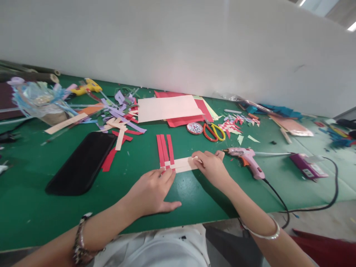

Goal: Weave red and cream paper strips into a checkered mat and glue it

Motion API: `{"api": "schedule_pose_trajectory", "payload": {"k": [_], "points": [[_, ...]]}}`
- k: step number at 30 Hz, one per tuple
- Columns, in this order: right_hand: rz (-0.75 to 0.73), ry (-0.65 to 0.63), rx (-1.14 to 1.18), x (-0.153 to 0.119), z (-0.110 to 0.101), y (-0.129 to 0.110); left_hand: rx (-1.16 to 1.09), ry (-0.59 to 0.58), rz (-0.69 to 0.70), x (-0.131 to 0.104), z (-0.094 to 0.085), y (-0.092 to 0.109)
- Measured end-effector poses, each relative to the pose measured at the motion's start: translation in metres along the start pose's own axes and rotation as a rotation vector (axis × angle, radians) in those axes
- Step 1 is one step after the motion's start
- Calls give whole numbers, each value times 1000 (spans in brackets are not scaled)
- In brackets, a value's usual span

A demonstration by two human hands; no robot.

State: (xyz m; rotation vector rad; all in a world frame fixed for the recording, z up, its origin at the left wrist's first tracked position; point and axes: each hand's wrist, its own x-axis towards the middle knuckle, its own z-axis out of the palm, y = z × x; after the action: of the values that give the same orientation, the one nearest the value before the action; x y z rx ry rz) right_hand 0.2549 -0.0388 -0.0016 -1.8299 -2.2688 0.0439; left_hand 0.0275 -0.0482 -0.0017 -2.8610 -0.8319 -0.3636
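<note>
**Two hands on a paper weave at the green bench**

The left hand (151, 191) lies flat on the green bench (194, 193), fingers spread open and pressed down, their tips resting on the near left corner of a small paper weave (172, 161). Three red strips (164, 148) run away from those fingertips toward the wall, crossed by pale peach strips (185, 164) that reach rightward to the other hand. The right hand (211, 167) sits at the far end of the peach strips, its fingers curled and pinching their tip, though from here I can't quite tell how many strips it holds.

Just beyond the right fingers lies a pink glue gun (246, 159), its black cord trailing off the bench edge. Farther out from the fingers, red-and-yellow scissors (213, 132) lie beside a small round tin (194, 128). Ahead of both hands, sheets of peach and red paper (169, 108) are stacked near the wall. Left of the left fingers rests a black tray (82, 163), with a litter of paper scraps (122, 115) past it and a yellow glue gun (87, 87) well beyond that.
</note>
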Motion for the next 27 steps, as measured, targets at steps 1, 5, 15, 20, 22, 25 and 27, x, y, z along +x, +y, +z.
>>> {"api": "schedule_pose_trajectory", "payload": {"k": [1,5,15,20,22,25,27], "points": [[-1,0,-10,0,0,0,-6,-1,0,0,0,0],[4,-4,-30,0,-1,0,-23,-23,5,0,0,0],[-13,6,-82,0,-2,-1,12,1,13,-1,0,0],[0,4,-92,0,-2,0,29,-9,15,0,0,0],[7,2,-94,0,-2,0,34,-9,16,0,0,-1],[23,6,-106,-1,-2,0,39,-8,15,-1,1,0],[30,7,-113,-1,-2,-1,41,-11,14,-1,1,0]]}}
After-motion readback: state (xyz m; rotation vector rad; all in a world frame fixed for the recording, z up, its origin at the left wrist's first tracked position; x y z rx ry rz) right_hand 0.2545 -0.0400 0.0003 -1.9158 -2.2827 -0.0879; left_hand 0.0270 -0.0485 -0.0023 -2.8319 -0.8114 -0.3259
